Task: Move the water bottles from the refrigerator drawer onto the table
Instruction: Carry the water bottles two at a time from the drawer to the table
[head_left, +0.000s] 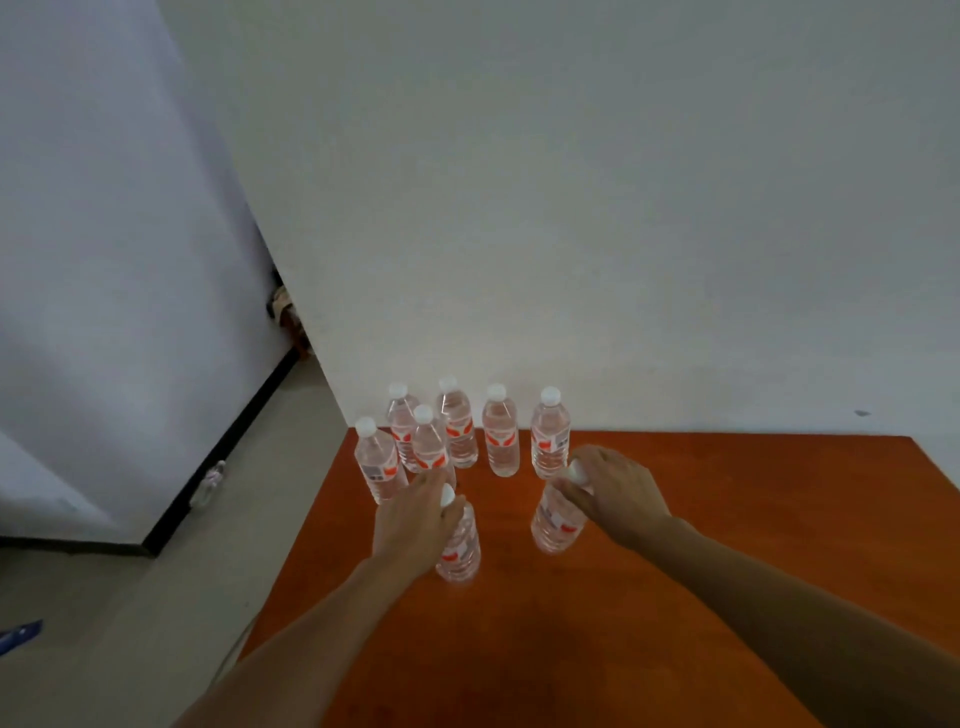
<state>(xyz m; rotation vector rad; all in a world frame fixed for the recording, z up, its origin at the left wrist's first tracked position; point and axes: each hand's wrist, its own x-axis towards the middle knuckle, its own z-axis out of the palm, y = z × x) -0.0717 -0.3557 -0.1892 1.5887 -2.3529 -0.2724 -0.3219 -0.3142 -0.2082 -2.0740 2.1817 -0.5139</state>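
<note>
Several clear water bottles with white caps and red-and-white labels stand upright in a group (457, 431) at the far left corner of the orange-brown table (701, 545). My left hand (415, 514) grips the neck of a nearer bottle (460, 551) standing on the table. My right hand (610, 488) holds the top of another bottle (556, 519), which also rests on the tabletop. Both caps peek out between my fingers. The refrigerator drawer is out of view.
A white wall rises right behind the table. To the left lies a pale floor with a black baseboard (223, 447). A blue object (21, 634) lies at the left edge. One small clear bottle (208, 483) lies on the floor by the baseboard.
</note>
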